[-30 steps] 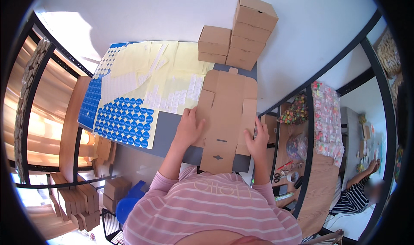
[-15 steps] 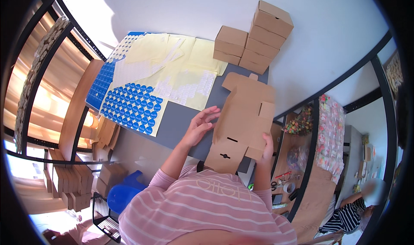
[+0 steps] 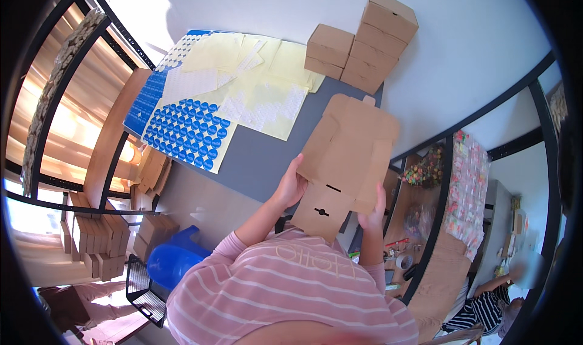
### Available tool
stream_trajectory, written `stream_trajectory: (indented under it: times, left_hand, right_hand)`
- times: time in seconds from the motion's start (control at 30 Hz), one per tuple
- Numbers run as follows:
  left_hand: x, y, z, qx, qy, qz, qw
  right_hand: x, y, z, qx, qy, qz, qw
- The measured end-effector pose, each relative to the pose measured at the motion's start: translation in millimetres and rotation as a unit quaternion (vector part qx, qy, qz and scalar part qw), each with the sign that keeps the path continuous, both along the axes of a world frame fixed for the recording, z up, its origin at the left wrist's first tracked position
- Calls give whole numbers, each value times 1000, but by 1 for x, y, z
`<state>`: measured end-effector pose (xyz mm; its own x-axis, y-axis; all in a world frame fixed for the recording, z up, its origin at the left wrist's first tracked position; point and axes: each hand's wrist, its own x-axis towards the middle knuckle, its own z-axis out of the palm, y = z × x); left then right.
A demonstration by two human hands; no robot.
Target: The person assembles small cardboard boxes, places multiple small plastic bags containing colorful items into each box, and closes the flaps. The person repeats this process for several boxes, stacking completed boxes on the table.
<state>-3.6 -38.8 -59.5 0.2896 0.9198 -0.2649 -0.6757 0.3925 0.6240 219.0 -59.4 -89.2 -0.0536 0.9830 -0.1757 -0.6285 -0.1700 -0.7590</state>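
A flat, die-cut brown cardboard box blank (image 3: 345, 147), partly bent at its side flaps and with two slots near its lower end, is held over the front of the grey table (image 3: 261, 163). My left hand (image 3: 291, 187) grips its left edge and my right hand (image 3: 373, 206) its right edge. To the left lie sheets of round blue stickers (image 3: 185, 132) and pale yellow backing sheets (image 3: 261, 108). Stacks of closed brown boxes (image 3: 379, 41) stand at the back.
Black-framed shelves (image 3: 434, 232) on the right hold packaged items, tape and scissors. A blue chair (image 3: 167, 266), black wire basket (image 3: 146, 290) and stacked cartons (image 3: 103, 235) are at left. Other people show at lower right (image 3: 480, 311) and lower left (image 3: 97, 302).
The cardboard blank has been lifted and tilted, shifting rightward in view. My left hand, open beside it half a second ago, has closed on its left edge.
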Motion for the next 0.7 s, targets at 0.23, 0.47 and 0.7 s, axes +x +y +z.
stream_trajectory:
  times: [0.23, 0.47, 0.7]
  left_hand:
    - [15, 1, 23, -13, 83, -67, 994]
    - [21, 4, 28, -10, 8, -83, 996]
    - [41, -8, 16, 247, 128, 5, 960]
  right_hand:
    - [-11, 13, 22, -92, -51, -44, 994]
    - [-9, 7, 21, -78, 16, -60, 995]
    - [-18, -6, 7, 71, -31, -114, 990]
